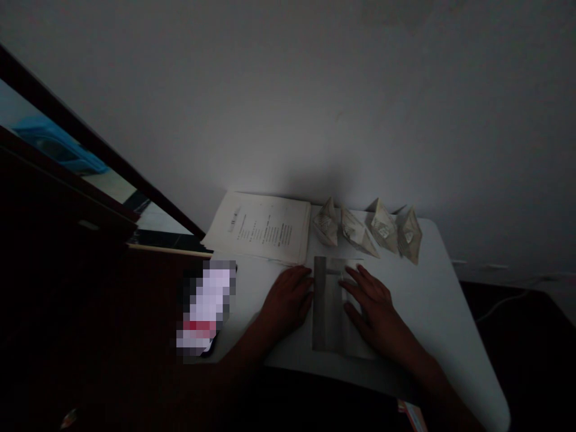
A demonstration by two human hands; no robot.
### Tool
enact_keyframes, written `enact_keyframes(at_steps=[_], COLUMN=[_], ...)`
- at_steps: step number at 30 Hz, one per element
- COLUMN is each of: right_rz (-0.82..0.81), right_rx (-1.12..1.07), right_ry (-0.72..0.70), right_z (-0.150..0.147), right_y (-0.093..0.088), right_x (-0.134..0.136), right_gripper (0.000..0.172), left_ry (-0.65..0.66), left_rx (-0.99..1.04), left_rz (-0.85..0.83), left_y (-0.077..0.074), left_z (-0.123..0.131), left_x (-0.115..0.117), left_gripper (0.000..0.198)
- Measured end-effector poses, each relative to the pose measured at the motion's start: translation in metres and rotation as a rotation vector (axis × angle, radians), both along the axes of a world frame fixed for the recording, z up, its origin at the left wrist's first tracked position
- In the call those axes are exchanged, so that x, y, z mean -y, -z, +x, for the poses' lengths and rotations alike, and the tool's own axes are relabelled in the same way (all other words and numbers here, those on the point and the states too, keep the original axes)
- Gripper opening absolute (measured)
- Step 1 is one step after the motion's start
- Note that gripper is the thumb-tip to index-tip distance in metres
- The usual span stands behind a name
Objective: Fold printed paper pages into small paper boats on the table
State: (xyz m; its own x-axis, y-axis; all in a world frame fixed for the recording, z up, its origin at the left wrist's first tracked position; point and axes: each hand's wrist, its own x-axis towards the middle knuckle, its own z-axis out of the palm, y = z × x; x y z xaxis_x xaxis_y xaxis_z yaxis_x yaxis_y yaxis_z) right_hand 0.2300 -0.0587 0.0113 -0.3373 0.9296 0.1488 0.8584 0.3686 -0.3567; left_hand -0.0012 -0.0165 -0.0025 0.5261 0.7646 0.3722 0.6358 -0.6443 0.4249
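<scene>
A folded sheet of paper (327, 318) lies on the white table in front of me, with a darker strip along its left side. My right hand (372, 309) rests on the sheet's right part, its fingers spread. At the left edge of the sheet lies my left hand (288, 300), palm down with the fingers slightly bent and close together. I see nothing held in it. Several folded paper boats (357, 230) stand in a row beyond the sheet, near the wall.
A stack of printed sheets (265, 228) lies at the table's back left. Near the left edge is a phone (207, 306) with a blurred, lit screen. The white table (432, 300) stands against a grey wall (270, 108). A blue object (63, 144) shows at far left.
</scene>
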Motion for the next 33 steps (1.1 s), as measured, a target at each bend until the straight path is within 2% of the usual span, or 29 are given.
enact_keyframes(at_steps=[33], right_rz=[0.019], right_rx=[0.007], right_ry=[0.024], right_z=[-0.0042], right_y=[0.0008], right_x=[-0.0005], right_gripper=[0.039], left_ry=[0.000], left_rx=[0.007], left_rz=[-0.033], left_y=[-0.0038], left_z=[0.0001], left_x=[0.0003], left_gripper=[0.032])
